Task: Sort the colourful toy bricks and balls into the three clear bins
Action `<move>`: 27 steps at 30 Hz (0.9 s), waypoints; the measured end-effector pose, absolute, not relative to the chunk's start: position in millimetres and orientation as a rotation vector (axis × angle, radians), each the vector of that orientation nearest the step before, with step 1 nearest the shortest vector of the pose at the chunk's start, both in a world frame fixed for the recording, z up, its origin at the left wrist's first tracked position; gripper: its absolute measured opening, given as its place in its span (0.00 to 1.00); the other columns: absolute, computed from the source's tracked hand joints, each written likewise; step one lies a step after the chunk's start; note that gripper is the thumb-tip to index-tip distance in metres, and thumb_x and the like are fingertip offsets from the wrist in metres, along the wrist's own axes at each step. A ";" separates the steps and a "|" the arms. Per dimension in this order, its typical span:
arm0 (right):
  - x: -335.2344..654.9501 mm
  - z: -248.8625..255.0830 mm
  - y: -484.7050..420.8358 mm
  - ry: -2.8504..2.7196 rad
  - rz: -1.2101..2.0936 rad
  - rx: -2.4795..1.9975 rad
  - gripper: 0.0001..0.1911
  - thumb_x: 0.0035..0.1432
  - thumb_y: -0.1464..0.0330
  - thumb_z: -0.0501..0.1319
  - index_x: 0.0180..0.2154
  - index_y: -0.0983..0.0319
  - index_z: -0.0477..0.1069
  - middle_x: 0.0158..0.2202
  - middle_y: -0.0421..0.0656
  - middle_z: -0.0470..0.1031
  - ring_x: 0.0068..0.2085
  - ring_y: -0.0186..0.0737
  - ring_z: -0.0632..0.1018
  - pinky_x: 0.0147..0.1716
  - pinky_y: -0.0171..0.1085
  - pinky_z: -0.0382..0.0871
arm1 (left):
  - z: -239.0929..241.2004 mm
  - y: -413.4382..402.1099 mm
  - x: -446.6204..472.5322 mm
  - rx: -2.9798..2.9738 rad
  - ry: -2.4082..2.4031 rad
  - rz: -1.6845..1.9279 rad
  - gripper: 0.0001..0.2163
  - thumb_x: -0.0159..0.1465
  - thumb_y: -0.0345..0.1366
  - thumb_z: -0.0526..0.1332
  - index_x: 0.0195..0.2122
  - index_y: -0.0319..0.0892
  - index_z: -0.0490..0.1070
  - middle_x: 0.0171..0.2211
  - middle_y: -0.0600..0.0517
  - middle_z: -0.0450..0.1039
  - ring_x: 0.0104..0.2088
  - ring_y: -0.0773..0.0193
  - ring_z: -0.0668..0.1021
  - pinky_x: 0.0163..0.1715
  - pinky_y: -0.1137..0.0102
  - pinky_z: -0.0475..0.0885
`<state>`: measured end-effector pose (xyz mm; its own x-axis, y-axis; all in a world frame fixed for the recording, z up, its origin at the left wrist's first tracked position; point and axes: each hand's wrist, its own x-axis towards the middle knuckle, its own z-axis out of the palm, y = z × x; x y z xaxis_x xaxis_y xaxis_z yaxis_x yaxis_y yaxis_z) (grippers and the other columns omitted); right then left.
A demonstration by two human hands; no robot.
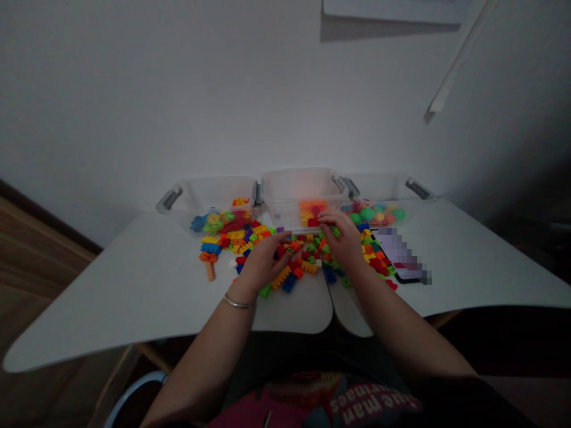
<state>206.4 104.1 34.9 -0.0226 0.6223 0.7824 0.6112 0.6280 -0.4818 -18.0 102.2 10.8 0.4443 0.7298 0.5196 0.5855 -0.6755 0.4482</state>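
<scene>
A heap of coloured plastic building bricks point(292, 252) lies on the white table point(134, 291) in front of me. My left hand point(263, 261), with a thin bangle at the wrist, rests flat on the heap, fingers stretched toward the red bricks. My right hand point(341, 238) reaches to the front rim of the middle clear tub point(298, 187), its fingers curled on a small piece I cannot make out. The middle tub holds orange and red bricks point(312, 211).
A left clear tub point(214, 196) holds mixed pieces and a right clear tub point(383, 196) holds green and red balls. A phone point(404, 258) lies right of the heap. Two tabletops meet at a notch near my body. A white wall stands behind.
</scene>
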 end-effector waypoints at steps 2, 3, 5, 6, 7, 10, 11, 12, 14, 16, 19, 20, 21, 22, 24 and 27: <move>217.0 50.4 114.0 -1.614 -0.095 -1.050 0.08 0.63 0.66 0.55 0.36 0.57 0.73 0.40 0.46 0.77 0.46 0.46 0.76 0.51 0.49 0.69 | 10.2 104.4 -18.6 2.575 1.260 1.010 0.17 0.64 0.34 0.57 0.55 0.42 0.65 0.46 0.45 0.75 0.48 0.55 0.76 0.50 0.58 0.71; 222.2 57.4 120.0 -1.582 -0.133 -1.063 0.08 0.62 0.66 0.56 0.37 0.57 0.73 0.41 0.46 0.77 0.47 0.46 0.75 0.51 0.50 0.69 | 9.1 106.0 -18.9 2.600 1.318 0.981 0.16 0.64 0.34 0.57 0.53 0.42 0.67 0.45 0.45 0.75 0.47 0.54 0.76 0.50 0.57 0.71; 231.7 68.6 134.2 -1.514 -0.200 -1.086 0.08 0.62 0.67 0.56 0.37 0.58 0.73 0.43 0.47 0.77 0.48 0.47 0.75 0.51 0.50 0.68 | 5.5 109.6 -19.6 2.603 1.409 0.932 0.14 0.65 0.34 0.56 0.50 0.40 0.70 0.45 0.44 0.74 0.48 0.53 0.75 0.50 0.56 0.70; 235.6 72.6 142.1 -1.492 -0.224 -1.096 0.08 0.61 0.67 0.55 0.37 0.59 0.74 0.43 0.47 0.76 0.48 0.47 0.74 0.51 0.49 0.68 | 3.4 111.2 -19.9 2.597 1.423 0.909 0.13 0.64 0.34 0.57 0.49 0.40 0.71 0.46 0.43 0.74 0.48 0.53 0.75 0.51 0.55 0.70; 238.8 75.5 150.1 -1.483 -0.238 -1.111 0.09 0.61 0.68 0.55 0.37 0.59 0.74 0.43 0.48 0.76 0.48 0.46 0.74 0.50 0.48 0.68 | 1.4 112.7 -20.2 2.594 1.419 0.885 0.13 0.64 0.34 0.57 0.48 0.41 0.71 0.47 0.44 0.74 0.49 0.53 0.74 0.52 0.55 0.70; 243.5 79.7 172.0 -1.583 -0.219 -1.250 0.11 0.60 0.70 0.54 0.36 0.61 0.75 0.41 0.48 0.77 0.46 0.46 0.75 0.49 0.46 0.69 | -3.0 115.0 -20.8 2.624 1.367 0.812 0.11 0.62 0.34 0.59 0.46 0.42 0.73 0.48 0.45 0.74 0.50 0.54 0.74 0.53 0.55 0.69; 243.3 80.1 177.5 -1.643 -0.197 -1.335 0.12 0.60 0.70 0.54 0.36 0.62 0.76 0.41 0.48 0.78 0.45 0.46 0.76 0.48 0.46 0.69 | -3.7 115.2 -20.9 2.640 1.358 0.793 0.11 0.62 0.34 0.59 0.45 0.43 0.74 0.49 0.45 0.74 0.50 0.54 0.74 0.53 0.55 0.68; 242.4 80.5 181.8 -1.702 -0.178 -1.428 0.13 0.60 0.70 0.53 0.37 0.62 0.77 0.40 0.49 0.78 0.44 0.47 0.76 0.48 0.46 0.69 | -4.1 115.2 -20.9 2.653 1.354 0.781 0.10 0.63 0.34 0.59 0.44 0.43 0.75 0.48 0.46 0.74 0.50 0.54 0.74 0.53 0.54 0.68; 239.0 81.2 186.6 -1.794 -0.170 -1.589 0.15 0.60 0.70 0.52 0.39 0.64 0.77 0.41 0.51 0.79 0.43 0.49 0.77 0.46 0.47 0.69 | -4.4 115.2 -21.0 2.672 1.340 0.771 0.10 0.63 0.35 0.59 0.44 0.43 0.76 0.48 0.46 0.75 0.50 0.54 0.74 0.54 0.54 0.68; 235.1 81.8 187.5 -1.868 -0.211 -1.665 0.17 0.62 0.70 0.50 0.39 0.65 0.78 0.41 0.53 0.80 0.44 0.51 0.77 0.47 0.48 0.68 | -4.6 115.4 -21.2 2.686 1.319 0.775 0.10 0.64 0.35 0.59 0.44 0.42 0.76 0.48 0.46 0.75 0.50 0.54 0.74 0.54 0.54 0.68; 231.9 81.3 185.8 -1.995 -0.290 -1.651 0.20 0.64 0.69 0.47 0.36 0.67 0.78 0.39 0.54 0.80 0.43 0.50 0.77 0.54 0.50 0.62 | -4.9 116.0 -21.8 2.698 1.293 0.777 0.10 0.64 0.35 0.59 0.44 0.42 0.76 0.48 0.46 0.75 0.50 0.55 0.74 0.54 0.55 0.68; 232.0 80.6 185.3 -2.029 -0.304 -1.634 0.21 0.65 0.69 0.47 0.34 0.67 0.77 0.38 0.54 0.80 0.43 0.48 0.77 0.56 0.51 0.59 | -4.9 116.2 -21.9 2.701 1.288 0.774 0.10 0.64 0.35 0.59 0.44 0.42 0.76 0.48 0.46 0.75 0.50 0.55 0.74 0.54 0.55 0.68; 232.6 79.7 185.0 -2.053 -0.308 -1.614 0.21 0.65 0.69 0.46 0.33 0.67 0.77 0.37 0.53 0.80 0.42 0.48 0.77 0.58 0.51 0.57 | -5.0 116.3 -22.0 2.703 1.285 0.769 0.10 0.64 0.35 0.59 0.45 0.42 0.76 0.48 0.46 0.75 0.50 0.55 0.74 0.54 0.55 0.67; 233.8 78.8 184.8 -2.068 -0.302 -1.592 0.21 0.65 0.68 0.47 0.33 0.66 0.77 0.36 0.52 0.80 0.41 0.47 0.77 0.58 0.52 0.56 | -4.9 116.4 -22.1 2.703 1.285 0.764 0.10 0.64 0.35 0.59 0.45 0.42 0.76 0.48 0.46 0.75 0.50 0.55 0.74 0.54 0.55 0.67; 237.0 77.2 184.4 -2.060 -0.265 -1.524 0.19 0.64 0.67 0.49 0.33 0.65 0.77 0.36 0.51 0.80 0.42 0.47 0.77 0.57 0.52 0.57 | -4.7 116.3 -22.1 2.699 1.294 0.753 0.10 0.64 0.35 0.59 0.45 0.42 0.76 0.48 0.46 0.75 0.50 0.55 0.74 0.54 0.55 0.67; 241.8 76.4 181.4 -1.969 -0.207 -1.373 0.15 0.62 0.67 0.52 0.38 0.63 0.76 0.40 0.50 0.80 0.45 0.47 0.76 0.53 0.48 0.63 | -4.2 115.9 -21.8 2.688 1.308 0.736 0.11 0.64 0.35 0.59 0.45 0.42 0.76 0.48 0.46 0.75 0.51 0.55 0.74 0.54 0.54 0.67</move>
